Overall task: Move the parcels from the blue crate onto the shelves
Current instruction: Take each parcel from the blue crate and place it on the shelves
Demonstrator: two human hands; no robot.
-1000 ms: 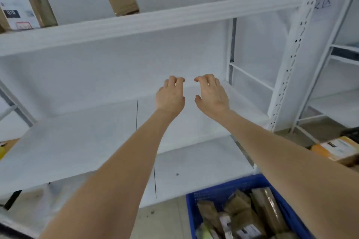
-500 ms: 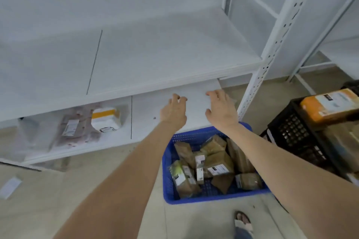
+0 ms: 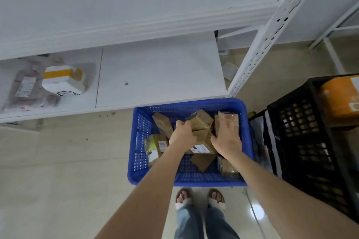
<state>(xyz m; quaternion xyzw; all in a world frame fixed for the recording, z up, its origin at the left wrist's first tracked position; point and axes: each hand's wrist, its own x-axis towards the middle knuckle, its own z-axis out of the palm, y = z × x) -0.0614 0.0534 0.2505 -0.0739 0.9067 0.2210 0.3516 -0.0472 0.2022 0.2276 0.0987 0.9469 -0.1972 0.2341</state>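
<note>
Left hand [image 3: 182, 135] is down in the crate, fingers curled round the left edge of a small tilted brown cardboard box [image 3: 201, 121], looks like a grip. Right hand [image 3: 227, 142] lies against the right side of a white-labelled brown cardboard parcel [image 3: 203, 138] just below that box; its fingers are hidden under the palm, so I cannot tell if it holds anything. The 2 boxes touch, the tilted one leaning on the labelled one. Around them, inside the blue perforated plastic crate [image 3: 190, 179] on the floor: a tall tape-wrapped brown parcel [image 3: 227, 122] at right, a green-and-brown parcel [image 3: 155, 147] at left, more underneath. Risks: the 2 hands may be on 2 different boxes, so a lift could split them and drop 1 back; the loose pile can shift and tip the tall parcel; glossy tape may slip. The white bottom shelf board [image 3: 159, 75] overhangs the crate's far rim, so a straight lift could knock a box against its edge. A black plastic crate [image 3: 310, 141] sits close at right.
</note>
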